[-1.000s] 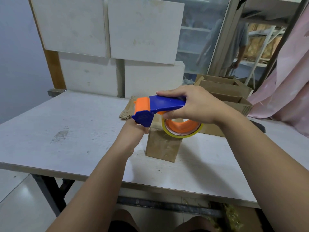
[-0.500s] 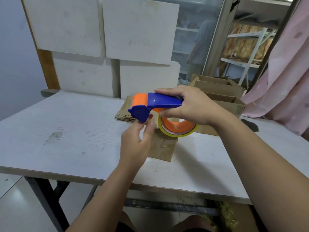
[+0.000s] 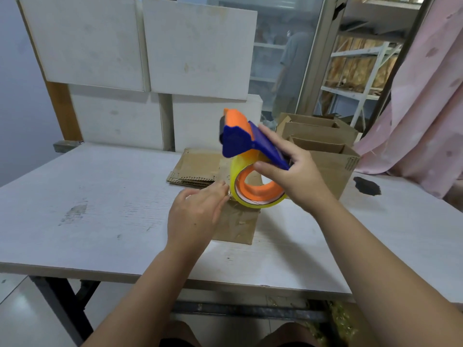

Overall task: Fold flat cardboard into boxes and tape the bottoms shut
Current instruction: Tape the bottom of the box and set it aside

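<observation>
My right hand (image 3: 293,176) grips a blue and orange tape dispenser (image 3: 240,139) with a yellowish tape roll (image 3: 258,194), tilted nose-up above a small folded cardboard box (image 3: 238,226) that stands on the white table (image 3: 100,201). My left hand (image 3: 198,211) is at the roll's left edge, its fingertips pinched at the tape there, just above the box's top. Whether a tape end is between the fingers is too small to tell. A stack of flat cardboard (image 3: 198,166) lies behind the box.
Open cardboard boxes (image 3: 323,149) stand at the back right of the table. White panels (image 3: 140,46) lean behind it. A dark patch (image 3: 367,185) lies on the table's right side, next to a pink curtain (image 3: 426,96). A person (image 3: 293,66) shows behind glass.
My right hand has tipped the dispenser's nose upward and lifted it. My left hand has moved from under the nose to the left edge of the tape roll.
</observation>
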Available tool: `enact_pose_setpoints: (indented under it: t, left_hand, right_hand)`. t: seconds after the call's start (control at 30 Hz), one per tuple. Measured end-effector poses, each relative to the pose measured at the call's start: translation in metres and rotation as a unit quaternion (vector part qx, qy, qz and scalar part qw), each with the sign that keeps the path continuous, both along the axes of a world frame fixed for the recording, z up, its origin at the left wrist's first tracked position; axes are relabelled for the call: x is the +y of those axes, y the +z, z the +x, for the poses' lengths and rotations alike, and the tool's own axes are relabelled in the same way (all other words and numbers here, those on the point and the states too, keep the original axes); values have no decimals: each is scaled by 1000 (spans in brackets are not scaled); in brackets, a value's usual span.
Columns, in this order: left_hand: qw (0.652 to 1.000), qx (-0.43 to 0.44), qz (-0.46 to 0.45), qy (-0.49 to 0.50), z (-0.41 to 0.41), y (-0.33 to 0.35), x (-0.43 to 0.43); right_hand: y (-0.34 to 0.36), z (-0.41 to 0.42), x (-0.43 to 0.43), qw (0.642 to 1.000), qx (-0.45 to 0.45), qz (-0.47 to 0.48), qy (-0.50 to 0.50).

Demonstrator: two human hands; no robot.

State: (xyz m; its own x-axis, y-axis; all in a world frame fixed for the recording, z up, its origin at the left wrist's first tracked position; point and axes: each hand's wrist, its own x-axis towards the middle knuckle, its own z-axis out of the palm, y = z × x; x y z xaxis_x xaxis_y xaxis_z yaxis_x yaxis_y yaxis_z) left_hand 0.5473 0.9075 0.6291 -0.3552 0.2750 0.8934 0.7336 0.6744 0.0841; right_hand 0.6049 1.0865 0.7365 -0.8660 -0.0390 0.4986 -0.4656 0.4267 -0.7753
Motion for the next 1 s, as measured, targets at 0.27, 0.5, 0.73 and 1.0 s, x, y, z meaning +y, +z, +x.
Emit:
enact_pose_setpoints:
  t: [0.27, 0.5, 0.73, 1.0]
  left_hand:
    - [998, 45, -33, 14, 2, 1, -1]
    - [994, 99, -31, 26, 2, 0, 3]
    - [996, 76, -48, 21, 6, -1, 3]
    - [998, 52, -40, 19, 8, -1, 6]
  right_hand:
    - [10, 1, 6, 1000, -5, 4, 21]
    - [25, 3, 29, 994, -40, 94, 25]
    - [23, 4, 40, 994, -45, 91, 34]
    - [23, 5, 51, 993, -53, 95, 40]
